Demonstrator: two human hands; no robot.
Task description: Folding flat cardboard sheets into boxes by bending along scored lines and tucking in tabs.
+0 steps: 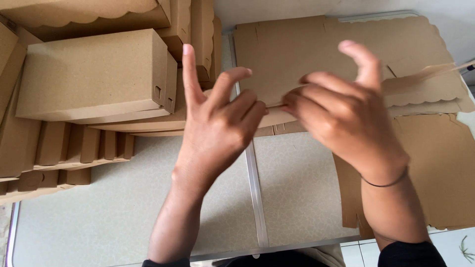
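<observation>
- The desk (123, 207) is a pale grey-green speckled surface, split down the middle by a thin metal strip (255, 188) and edged in metal along its near side; a patch of white tiled floor (455, 242) shows at the lower right.
- On the left of the desk sits a stack of folded brown cardboard boxes (94, 74), one closed box on top with slotted tabs at its end, others piled beneath and behind it.
- On the right lie flat, unfolded brown cardboard sheets with scalloped edges (445, 168), overlapping one another and reaching past the desk's far edge.
- Both hands hover above the middle of the desk, in front of the sheets.
- The left hand (217, 118) has its index finger pointing straight up and the other fingers curled, their tips pinching the edge of a flat brown cardboard blank (425, 86).
- The right hand (341, 111), a thin dark band on its wrist, pinches the same edge just beside the left, thumb raised.
- The blank is held nearly edge-on, stretching away to the right.
</observation>
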